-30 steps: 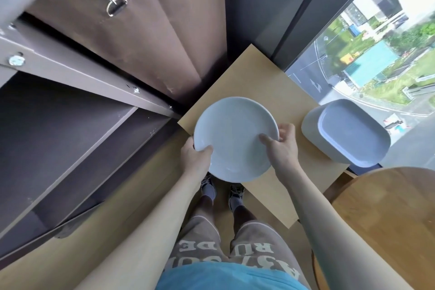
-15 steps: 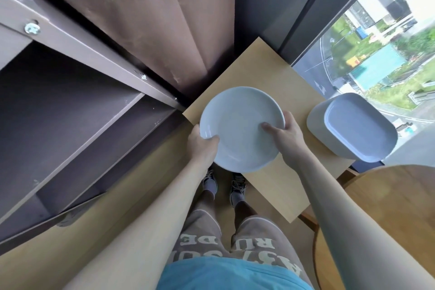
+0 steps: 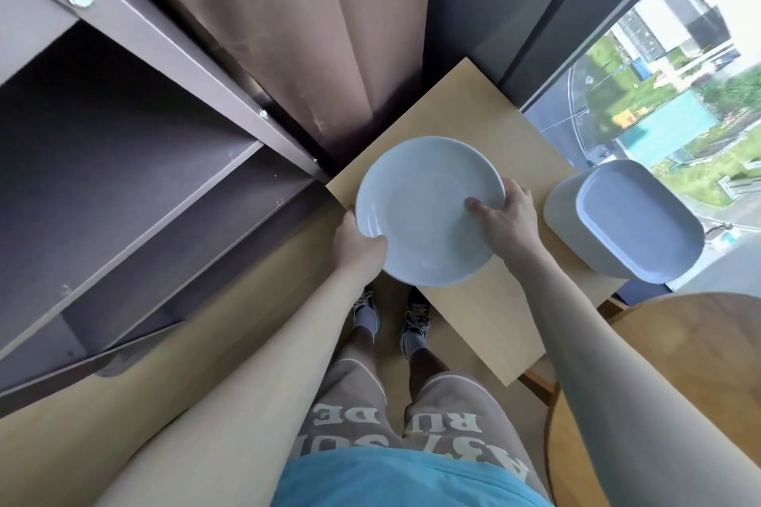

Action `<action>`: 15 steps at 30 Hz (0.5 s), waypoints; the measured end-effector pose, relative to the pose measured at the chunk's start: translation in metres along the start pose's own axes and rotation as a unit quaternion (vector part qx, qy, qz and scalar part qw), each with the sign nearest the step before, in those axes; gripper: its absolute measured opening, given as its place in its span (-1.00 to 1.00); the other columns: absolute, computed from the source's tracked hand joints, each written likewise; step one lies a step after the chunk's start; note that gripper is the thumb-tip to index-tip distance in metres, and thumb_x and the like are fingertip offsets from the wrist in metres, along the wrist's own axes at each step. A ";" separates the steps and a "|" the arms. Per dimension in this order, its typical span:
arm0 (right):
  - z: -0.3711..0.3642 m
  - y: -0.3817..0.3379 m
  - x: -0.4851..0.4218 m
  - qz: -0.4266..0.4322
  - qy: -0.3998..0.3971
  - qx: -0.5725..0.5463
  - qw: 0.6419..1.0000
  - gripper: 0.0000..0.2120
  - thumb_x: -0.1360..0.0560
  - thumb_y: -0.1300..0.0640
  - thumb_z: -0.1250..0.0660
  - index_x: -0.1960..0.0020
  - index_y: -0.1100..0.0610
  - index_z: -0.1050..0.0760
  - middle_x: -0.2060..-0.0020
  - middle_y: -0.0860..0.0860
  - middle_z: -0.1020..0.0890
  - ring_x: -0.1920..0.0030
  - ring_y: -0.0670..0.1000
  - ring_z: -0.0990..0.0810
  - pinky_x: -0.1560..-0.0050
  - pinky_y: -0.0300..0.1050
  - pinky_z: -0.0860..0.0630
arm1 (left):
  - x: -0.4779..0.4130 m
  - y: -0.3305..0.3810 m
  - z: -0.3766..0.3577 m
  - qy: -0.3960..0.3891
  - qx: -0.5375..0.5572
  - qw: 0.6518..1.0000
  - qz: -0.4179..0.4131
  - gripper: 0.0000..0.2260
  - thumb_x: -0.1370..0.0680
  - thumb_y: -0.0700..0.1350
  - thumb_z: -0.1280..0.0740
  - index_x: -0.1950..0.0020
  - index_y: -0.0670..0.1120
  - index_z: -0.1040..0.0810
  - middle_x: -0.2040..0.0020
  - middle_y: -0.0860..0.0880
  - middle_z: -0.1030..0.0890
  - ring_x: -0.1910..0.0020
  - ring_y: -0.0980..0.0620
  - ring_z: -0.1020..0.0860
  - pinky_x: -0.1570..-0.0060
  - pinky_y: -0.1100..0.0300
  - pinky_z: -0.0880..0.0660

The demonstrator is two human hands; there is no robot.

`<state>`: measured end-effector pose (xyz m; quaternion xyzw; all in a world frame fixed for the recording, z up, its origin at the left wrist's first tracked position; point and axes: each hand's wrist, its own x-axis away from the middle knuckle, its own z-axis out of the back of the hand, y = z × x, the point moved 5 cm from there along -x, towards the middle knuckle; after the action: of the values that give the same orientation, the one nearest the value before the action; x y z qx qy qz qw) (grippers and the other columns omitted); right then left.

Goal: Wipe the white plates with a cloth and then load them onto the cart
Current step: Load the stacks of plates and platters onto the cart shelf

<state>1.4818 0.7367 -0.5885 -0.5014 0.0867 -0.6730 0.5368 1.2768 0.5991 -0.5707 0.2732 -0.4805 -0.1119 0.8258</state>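
Holding the round white plate (image 3: 428, 210) between both hands, you have it face-up and roughly level, its hollow turned toward the camera. Being round, it has no long axis to point anywhere.

Your left hand (image 3: 358, 247) grips the lower-left rim. The thumb is curled over the edge and the fingers are hidden beneath. Your right hand (image 3: 508, 218) grips the right rim, with the thumb laid on the inner face and the fingers wrapped underneath, out of sight.

The plate is above the left corner of the pale square tabletop (image 3: 486, 313). Its near edge reaches out past the table's edge, above your shoes (image 3: 366, 313). You cannot tell from this view whether it touches the wood.

Just to its left stands the grey metal cart (image 3: 123, 185), its shelves open toward you. To the right on the same tabletop, apart from the plate, lies a white rectangular dish (image 3: 634, 226). Its long axis runs from upper left to lower right. A round wooden table (image 3: 679, 362) shows at the lower right.
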 end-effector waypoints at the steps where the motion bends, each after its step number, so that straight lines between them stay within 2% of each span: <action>1: -0.002 0.001 -0.001 -0.007 -0.004 -0.027 1.000 -0.66 -0.54 0.05 -0.41 -0.30 0.01 -0.49 -0.17 0.04 -0.52 -0.09 0.06 -0.51 -0.01 -0.04 -0.47 | -0.001 -0.002 -0.001 -0.007 0.011 1.000 0.008 -0.56 -0.50 -0.30 -0.32 -0.35 0.01 -0.50 -0.17 0.04 -0.60 -0.14 0.01 -0.58 -0.13 0.07 -0.57; 4: -0.005 0.001 -0.003 -0.024 -0.026 -0.078 0.996 -0.67 -0.52 0.07 -0.42 -0.25 -0.06 -0.46 -0.06 -0.05 -0.60 -0.05 0.06 -0.61 0.14 -0.08 -0.52 | -0.004 -0.002 -0.002 -0.028 0.036 0.998 0.036 -0.58 -0.49 -0.33 -0.30 -0.30 -0.03 -0.54 -0.11 0.06 -0.62 -0.11 0.05 -0.58 0.13 0.27 -0.50; 6: -0.005 -0.001 -0.005 -0.024 -0.040 -0.076 0.996 -0.66 -0.51 0.06 -0.41 -0.25 -0.07 -0.45 -0.05 -0.08 -0.60 -0.03 0.01 -0.62 0.15 -0.08 -0.53 | -0.007 -0.001 -0.001 -0.024 0.042 0.998 0.049 -0.60 -0.47 -0.33 -0.30 -0.28 -0.08 -0.57 -0.12 0.02 -0.63 -0.09 0.04 -0.59 0.23 0.30 -0.47; 9: -0.005 0.000 -0.005 -0.020 -0.031 -0.070 0.997 -0.65 -0.50 0.06 -0.41 -0.27 -0.04 -0.47 -0.03 -0.09 -0.60 -0.01 -0.01 -0.61 0.17 -0.10 -0.52 | -0.008 -0.002 -0.002 -0.012 0.047 0.998 0.047 -0.62 -0.46 -0.34 -0.30 -0.25 -0.11 -0.59 -0.13 -0.02 -0.64 -0.07 0.03 -0.61 0.20 0.25 -0.50; 12: -0.006 0.003 0.002 -0.020 -0.014 -0.080 0.997 -0.67 -0.51 0.07 -0.40 -0.25 -0.07 -0.48 -0.02 -0.12 -0.60 0.01 -0.06 -0.61 0.20 -0.11 -0.50 | -0.006 -0.003 -0.002 -0.005 0.069 0.997 0.040 -0.63 -0.46 -0.35 -0.31 -0.22 -0.07 -0.61 -0.08 0.01 -0.67 -0.01 0.09 -0.61 0.24 0.28 -0.50; 15: -0.009 0.004 0.009 -0.022 -0.003 -0.092 0.996 -0.67 -0.51 0.08 -0.38 -0.25 -0.08 -0.48 -0.04 -0.11 -0.60 -0.01 -0.03 -0.61 0.12 -0.06 -0.54 | -0.005 -0.002 -0.003 0.003 0.109 0.993 0.050 -0.65 -0.47 -0.35 -0.32 -0.19 -0.06 -0.59 -0.10 0.00 -0.67 -0.05 0.04 -0.62 0.18 0.23 -0.52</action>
<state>1.4787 0.7241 -0.5902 -0.5523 0.1356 -0.6726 0.4735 1.2766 0.6010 -0.5768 0.3374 -0.5006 -0.0165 0.7971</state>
